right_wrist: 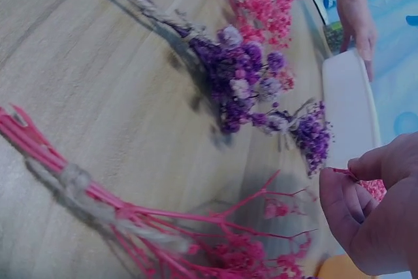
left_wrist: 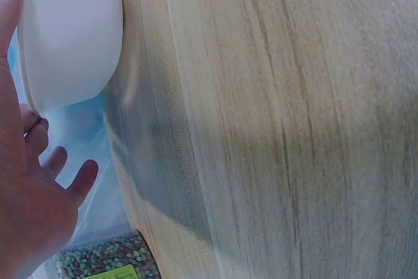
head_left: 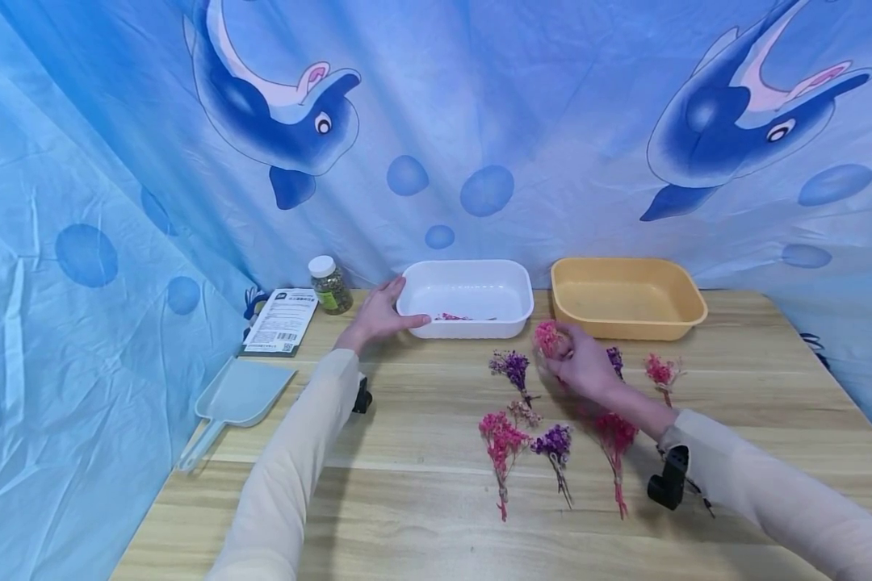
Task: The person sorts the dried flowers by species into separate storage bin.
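Closest to the camera are the dried flower bunches lying loose on the wooden worktop [head_left: 421, 516]: a pink bunch [head_left: 501, 440], a purple bunch [head_left: 554, 442] just right of it, and a deep pink one [head_left: 614, 432] partly under the right forearm. Further back there's another purple sprig [head_left: 512, 367] and a small pink sprig [head_left: 660, 371] off to the right.

Right hand [head_left: 587, 367] has its fingers [right_wrist: 346, 204] curled and pinching a pale pink flower head [head_left: 547, 336], held just above the worktop between the two trays. Left hand [head_left: 379, 313] rests against the left end of the white tray [head_left: 512, 323], fingers straight and spread, steadying it rather than gripping.

Progress-wise, I'd say it's early days. Only a few pink bits [head_left: 452, 317] sit in the white tray, the yellow tray [head_left: 686, 327] looks empty, and most bunches are untouched on the worktop.

Off to the far left: a jar [head_left: 330, 284], a packet [head_left: 282, 321] and a blue scoop [head_left: 236, 399].
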The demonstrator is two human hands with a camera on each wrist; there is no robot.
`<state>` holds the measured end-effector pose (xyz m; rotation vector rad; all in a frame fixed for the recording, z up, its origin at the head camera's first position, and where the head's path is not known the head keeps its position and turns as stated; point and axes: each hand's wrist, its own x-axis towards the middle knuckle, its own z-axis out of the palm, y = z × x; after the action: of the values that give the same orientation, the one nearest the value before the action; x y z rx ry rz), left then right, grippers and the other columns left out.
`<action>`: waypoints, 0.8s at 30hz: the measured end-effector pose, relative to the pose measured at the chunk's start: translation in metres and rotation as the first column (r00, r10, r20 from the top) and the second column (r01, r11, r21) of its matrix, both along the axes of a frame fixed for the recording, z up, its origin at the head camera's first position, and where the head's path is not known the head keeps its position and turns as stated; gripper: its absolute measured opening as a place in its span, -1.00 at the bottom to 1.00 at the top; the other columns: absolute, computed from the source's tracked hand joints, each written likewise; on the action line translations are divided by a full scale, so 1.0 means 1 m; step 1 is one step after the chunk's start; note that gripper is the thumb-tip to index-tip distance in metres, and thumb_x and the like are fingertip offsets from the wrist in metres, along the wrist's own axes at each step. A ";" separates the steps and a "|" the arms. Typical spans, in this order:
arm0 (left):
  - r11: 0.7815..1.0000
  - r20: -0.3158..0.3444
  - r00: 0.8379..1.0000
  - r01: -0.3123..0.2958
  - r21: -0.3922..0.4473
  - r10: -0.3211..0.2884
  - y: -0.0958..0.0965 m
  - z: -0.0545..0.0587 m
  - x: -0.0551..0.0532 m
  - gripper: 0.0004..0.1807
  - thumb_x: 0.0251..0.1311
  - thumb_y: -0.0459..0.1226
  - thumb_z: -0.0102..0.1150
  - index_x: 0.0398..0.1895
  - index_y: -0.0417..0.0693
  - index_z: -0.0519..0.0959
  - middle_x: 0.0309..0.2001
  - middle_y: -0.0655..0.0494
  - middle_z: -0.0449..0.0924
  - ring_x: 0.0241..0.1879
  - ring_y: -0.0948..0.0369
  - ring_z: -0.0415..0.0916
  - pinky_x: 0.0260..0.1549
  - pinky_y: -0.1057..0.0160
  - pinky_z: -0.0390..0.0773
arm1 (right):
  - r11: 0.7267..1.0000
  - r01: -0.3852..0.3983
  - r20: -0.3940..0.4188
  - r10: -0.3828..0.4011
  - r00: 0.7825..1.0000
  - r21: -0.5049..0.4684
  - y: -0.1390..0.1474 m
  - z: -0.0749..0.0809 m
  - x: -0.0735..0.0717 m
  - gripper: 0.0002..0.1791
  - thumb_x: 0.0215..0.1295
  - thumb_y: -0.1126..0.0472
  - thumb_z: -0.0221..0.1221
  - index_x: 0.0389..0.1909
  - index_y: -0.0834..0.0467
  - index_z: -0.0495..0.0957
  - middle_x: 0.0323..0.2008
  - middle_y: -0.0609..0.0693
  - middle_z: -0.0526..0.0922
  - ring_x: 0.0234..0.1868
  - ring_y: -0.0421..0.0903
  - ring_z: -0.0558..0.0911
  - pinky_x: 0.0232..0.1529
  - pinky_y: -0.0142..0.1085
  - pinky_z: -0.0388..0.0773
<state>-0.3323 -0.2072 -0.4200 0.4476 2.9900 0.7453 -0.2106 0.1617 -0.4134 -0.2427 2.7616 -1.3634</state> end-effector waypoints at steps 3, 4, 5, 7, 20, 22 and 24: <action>1.000 0.000 1.000 -0.003 0.006 0.003 0.000 0.001 0.000 0.21 0.05 0.30 0.30 0.58 -0.20 0.01 0.57 -0.11 -0.06 0.52 -0.14 -0.12 0.44 -0.14 -0.05 | 0.999 -0.018 -0.023 0.017 1.000 -0.034 -0.001 0.006 0.001 -0.16 0.23 0.48 0.28 0.47 0.42 0.08 -0.37 0.14 0.60 -0.61 0.07 0.61 -0.59 -0.26 0.61; 1.000 0.000 1.000 -0.004 0.009 0.004 0.000 0.001 0.001 0.21 0.05 0.30 0.30 0.58 -0.20 0.01 0.57 -0.10 -0.05 0.52 -0.14 -0.12 0.44 -0.14 -0.05 | 0.999 -0.022 -0.034 0.021 0.999 -0.040 -0.001 0.007 0.000 -0.18 0.24 0.48 0.28 0.46 0.42 0.09 -0.36 0.15 0.61 -0.62 0.10 0.62 -0.61 -0.25 0.61; 1.000 0.000 1.000 -0.004 0.012 0.004 0.000 0.002 0.001 0.21 0.05 0.30 0.30 0.58 -0.20 0.01 0.57 -0.10 -0.05 0.52 -0.14 -0.12 0.44 -0.15 -0.05 | 0.998 -0.028 -0.044 0.026 0.999 -0.047 -0.001 0.009 0.000 -0.19 0.24 0.48 0.27 0.46 0.41 0.10 -0.34 0.17 0.62 -0.63 0.12 0.63 -0.64 -0.24 0.61; 1.000 -0.002 1.000 -0.005 0.016 0.005 0.000 0.003 0.001 0.21 0.05 0.30 0.30 0.58 -0.19 0.01 0.57 -0.10 -0.05 0.52 -0.14 -0.12 0.44 -0.15 -0.05 | 0.998 -0.026 -0.055 0.024 0.998 -0.048 -0.001 0.013 -0.001 -0.20 0.25 0.47 0.28 0.45 0.38 0.13 -0.30 0.17 0.62 -0.64 0.10 0.63 -0.67 -0.25 0.59; 1.000 -0.004 1.000 0.002 0.018 -0.002 -0.001 0.002 0.001 0.20 0.06 0.29 0.31 0.58 -0.20 0.02 0.57 -0.10 -0.05 0.52 -0.13 -0.11 0.45 -0.11 -0.05 | 0.977 -0.194 -0.188 0.208 0.960 0.091 -0.016 0.032 -0.030 -0.28 0.24 0.41 0.32 0.38 0.39 0.25 -0.34 0.08 0.63 -0.48 -0.07 0.62 -0.53 -0.27 0.59; 1.000 -0.003 1.000 0.001 0.019 -0.001 -0.001 0.001 0.001 0.20 0.06 0.29 0.31 0.58 -0.20 0.02 0.57 -0.10 -0.05 0.52 -0.13 -0.11 0.45 -0.10 -0.04 | 0.969 -0.222 -0.191 0.239 0.952 0.108 -0.019 0.034 -0.035 -0.31 0.21 0.42 0.32 0.35 0.40 0.28 -0.34 0.07 0.64 -0.45 -0.07 0.62 -0.46 -0.27 0.61; 1.000 -0.002 1.000 0.000 0.020 0.000 -0.001 0.001 0.002 0.20 0.06 0.29 0.31 0.58 -0.20 0.01 0.57 -0.09 -0.05 0.52 -0.14 -0.11 0.45 -0.11 -0.04 | 0.960 -0.255 -0.189 0.273 0.943 0.114 -0.022 0.036 -0.039 -0.35 0.21 0.44 0.31 0.32 0.42 0.32 -0.35 0.06 0.65 -0.45 -0.07 0.62 -0.45 -0.26 0.61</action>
<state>-0.3302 -0.2079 -0.4193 0.4497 2.9872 0.7763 -0.2499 0.1402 -0.3771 -0.7588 2.8054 -1.2072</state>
